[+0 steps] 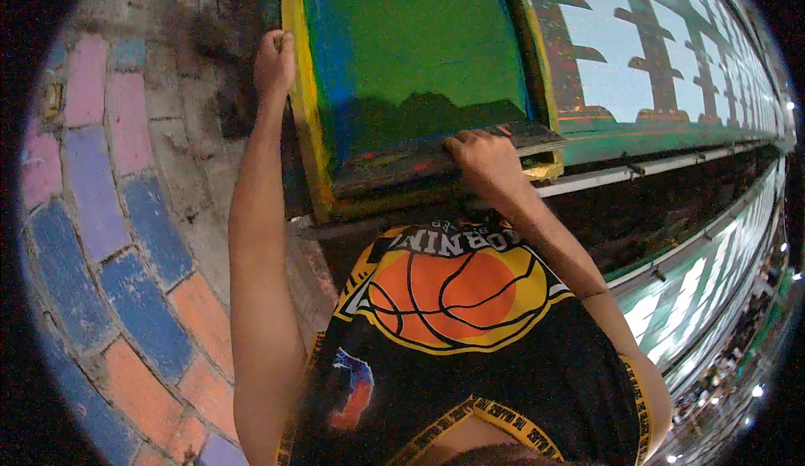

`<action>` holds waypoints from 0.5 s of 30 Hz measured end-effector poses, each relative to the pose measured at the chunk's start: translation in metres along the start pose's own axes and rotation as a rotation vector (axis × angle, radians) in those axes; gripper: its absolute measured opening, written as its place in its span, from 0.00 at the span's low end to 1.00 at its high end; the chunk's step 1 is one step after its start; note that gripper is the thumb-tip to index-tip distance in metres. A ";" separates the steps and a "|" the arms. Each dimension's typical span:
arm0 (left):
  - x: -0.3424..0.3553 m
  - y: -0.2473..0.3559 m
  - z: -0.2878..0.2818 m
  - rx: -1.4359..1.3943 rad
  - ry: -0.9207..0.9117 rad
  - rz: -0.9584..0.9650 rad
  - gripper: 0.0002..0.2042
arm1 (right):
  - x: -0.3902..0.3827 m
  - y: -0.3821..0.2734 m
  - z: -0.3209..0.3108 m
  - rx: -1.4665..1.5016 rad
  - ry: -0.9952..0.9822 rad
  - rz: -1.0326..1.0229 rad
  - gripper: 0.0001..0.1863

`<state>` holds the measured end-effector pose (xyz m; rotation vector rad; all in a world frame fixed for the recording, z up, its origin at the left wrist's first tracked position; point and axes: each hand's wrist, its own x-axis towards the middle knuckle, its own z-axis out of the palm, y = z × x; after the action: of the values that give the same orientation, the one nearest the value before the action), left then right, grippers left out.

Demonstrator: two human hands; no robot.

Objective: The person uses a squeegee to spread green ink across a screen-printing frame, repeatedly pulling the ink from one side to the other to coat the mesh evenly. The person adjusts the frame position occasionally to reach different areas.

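A rectangular screen (pixel 428 38) with green mesh and a yellow frame (pixel 303 130) lies ahead of me. My left hand (pixel 275 62) is closed at the outside of its left rail; what the fingers hold is hard to make out. A dark, paint-flecked bar (pixel 394 154), apparently a squeegee, rests across the screen's near end. My right hand (pixel 488 157) grips this bar toward its right end, fingers curled over it.
A long green printing table (pixel 587 130) with white panels runs to the right, edged by a metal rail (pixel 620 171). Another long table (pixel 704 248) is at lower right. Painted pink, blue and orange bricks (pixel 142 332) cover the left side.
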<state>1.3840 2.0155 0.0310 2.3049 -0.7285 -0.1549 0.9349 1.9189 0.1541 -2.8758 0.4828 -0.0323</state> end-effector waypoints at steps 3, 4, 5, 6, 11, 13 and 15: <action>0.008 -0.003 -0.003 0.045 -0.105 -0.033 0.29 | -0.008 -0.004 0.009 0.005 0.047 0.019 0.08; 0.012 -0.003 -0.007 0.063 -0.141 0.012 0.29 | -0.008 -0.003 0.012 0.004 0.057 0.031 0.07; 0.015 -0.004 -0.012 0.083 -0.200 0.029 0.30 | -0.006 -0.002 0.014 0.005 0.042 0.040 0.05; 0.018 -0.004 -0.018 0.104 -0.259 0.043 0.31 | -0.006 -0.001 0.014 0.001 -0.001 0.033 0.05; 0.046 0.019 -0.048 0.030 -0.191 0.108 0.29 | 0.001 -0.001 -0.001 0.035 -0.034 0.070 0.08; 0.057 0.041 -0.062 -0.014 -0.163 0.152 0.27 | 0.004 -0.001 -0.011 0.047 -0.031 0.079 0.09; 0.068 0.072 -0.078 -0.065 -0.141 0.252 0.26 | 0.004 0.003 -0.019 0.069 -0.001 0.071 0.10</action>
<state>1.4318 1.9822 0.1427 2.1354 -1.0626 -0.2234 0.9363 1.9112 0.1718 -2.7890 0.5724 -0.0354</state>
